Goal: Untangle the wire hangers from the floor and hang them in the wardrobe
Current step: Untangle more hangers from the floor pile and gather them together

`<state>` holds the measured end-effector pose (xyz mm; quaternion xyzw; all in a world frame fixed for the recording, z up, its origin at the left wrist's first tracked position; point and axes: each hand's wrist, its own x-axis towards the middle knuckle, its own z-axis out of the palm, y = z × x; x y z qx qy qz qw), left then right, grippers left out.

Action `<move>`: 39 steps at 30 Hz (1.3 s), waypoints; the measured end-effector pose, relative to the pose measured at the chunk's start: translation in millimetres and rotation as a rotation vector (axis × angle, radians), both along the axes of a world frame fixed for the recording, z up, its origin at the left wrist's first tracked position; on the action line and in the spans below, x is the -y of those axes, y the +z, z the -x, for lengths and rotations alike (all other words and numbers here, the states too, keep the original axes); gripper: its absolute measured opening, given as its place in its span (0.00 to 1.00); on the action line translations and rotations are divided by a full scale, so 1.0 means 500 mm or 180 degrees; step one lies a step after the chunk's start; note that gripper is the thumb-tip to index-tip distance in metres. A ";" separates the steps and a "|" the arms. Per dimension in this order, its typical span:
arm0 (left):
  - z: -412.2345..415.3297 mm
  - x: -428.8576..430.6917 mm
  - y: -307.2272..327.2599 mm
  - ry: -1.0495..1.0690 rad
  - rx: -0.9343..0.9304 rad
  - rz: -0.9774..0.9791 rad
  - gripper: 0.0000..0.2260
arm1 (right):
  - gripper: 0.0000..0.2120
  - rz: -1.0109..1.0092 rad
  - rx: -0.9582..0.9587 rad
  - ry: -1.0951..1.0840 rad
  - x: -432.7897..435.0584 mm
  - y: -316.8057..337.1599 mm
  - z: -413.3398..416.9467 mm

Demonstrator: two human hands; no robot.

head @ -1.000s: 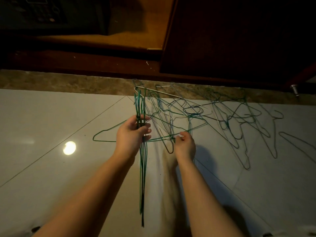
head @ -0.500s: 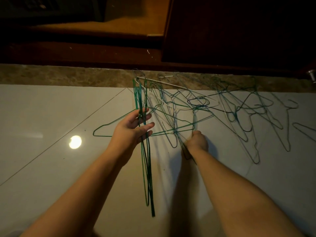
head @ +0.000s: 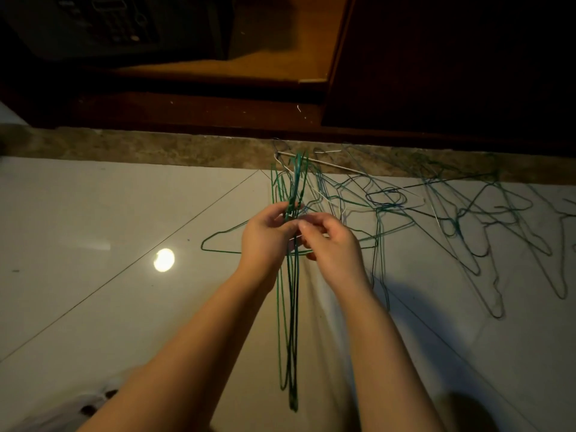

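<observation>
Green-coated wire makes up the bundle of green hangers (head: pixel 291 307) that hangs upright in front of the person, hooks up and long bottom bars pointing down toward the near edge of the floor (head: pixel 93 213). The left hand (head: pixel 265 241) grips the bundle just below the twisted necks, with its fingers curled round the wires and the thumb on the near side. The right hand (head: pixel 332 244) meets it from the other side. Its fingers are bent, and the thumb and forefinger tips pinch together at the same necks, touching the left hand's fingertips.

Behind the hands a single green hanger (head: pixel 218 241) lies flat on the pale glossy tiles. To its right the tangle of hangers (head: pixel 452 213), green, blue and grey wires crossed over one another, spreads along the far edge of the floor toward the right edge. A white hanger (head: pixel 314 162) rests at the tangle's far left end, on the brown stone strip (head: pixel 124 148) that borders the tiles.

Beyond the strip stands the wardrobe (head: pixel 436 73), with a dark door on the right and an open compartment with a lit wooden base on the left. A dark safe (head: pixel 103 26) with a keypad sits in the far left of that compartment. A round light spot (head: pixel 164 259) reflects on the tiles left of the hands.
</observation>
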<state>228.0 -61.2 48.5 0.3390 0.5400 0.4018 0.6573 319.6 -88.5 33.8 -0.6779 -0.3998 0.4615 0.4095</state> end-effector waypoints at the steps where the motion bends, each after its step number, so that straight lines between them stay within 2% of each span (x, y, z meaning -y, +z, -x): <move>1: 0.002 -0.001 0.003 -0.0038 -0.0053 -0.0053 0.12 | 0.05 0.0039 0.0049 -0.0014 -0.002 0.001 0.003; 5: 0.002 -0.004 0.004 -0.0281 -0.0231 -0.0109 0.10 | 0.07 0.0183 0.0019 -0.0243 -0.013 0.001 -0.003; 7: 0.001 -0.004 0.002 -0.0341 -0.0361 -0.0109 0.10 | 0.10 0.0051 0.0112 -0.0326 -0.016 0.004 -0.005; 10: 0.001 -0.003 0.003 -0.0407 -0.0395 -0.0177 0.11 | 0.09 -0.0251 0.0695 -0.0192 -0.014 0.007 -0.006; 12: 0.001 -0.001 0.001 -0.0402 -0.0409 -0.0173 0.12 | 0.05 -0.0440 0.1051 -0.0112 -0.012 0.011 -0.009; 15: 0.004 -0.001 0.000 -0.0239 -0.0339 -0.0040 0.10 | 0.06 -0.0654 0.1660 -0.0042 -0.007 0.014 -0.019; 18: 0.011 -0.007 -0.002 -0.0076 -0.0462 -0.0068 0.09 | 0.07 -0.0761 0.1927 -0.0074 -0.005 0.015 -0.028; 23: 0.017 -0.015 -0.011 0.0037 -0.0916 -0.0324 0.09 | 0.08 -0.0957 0.1976 -0.0373 0.000 0.023 -0.034; 28: 0.038 -0.026 -0.015 0.0272 -0.1020 -0.0419 0.09 | 0.07 -0.1146 0.2128 -0.0749 0.006 0.042 -0.060; 34: 0.023 -0.021 -0.004 -0.0036 -0.0496 -0.0075 0.09 | 0.09 -0.0840 0.2247 -0.0183 -0.012 0.027 -0.025; 39: 0.004 -0.001 -0.003 -0.0275 -0.0512 -0.0270 0.11 | 0.10 -0.0790 0.2050 0.0181 -0.012 0.015 0.018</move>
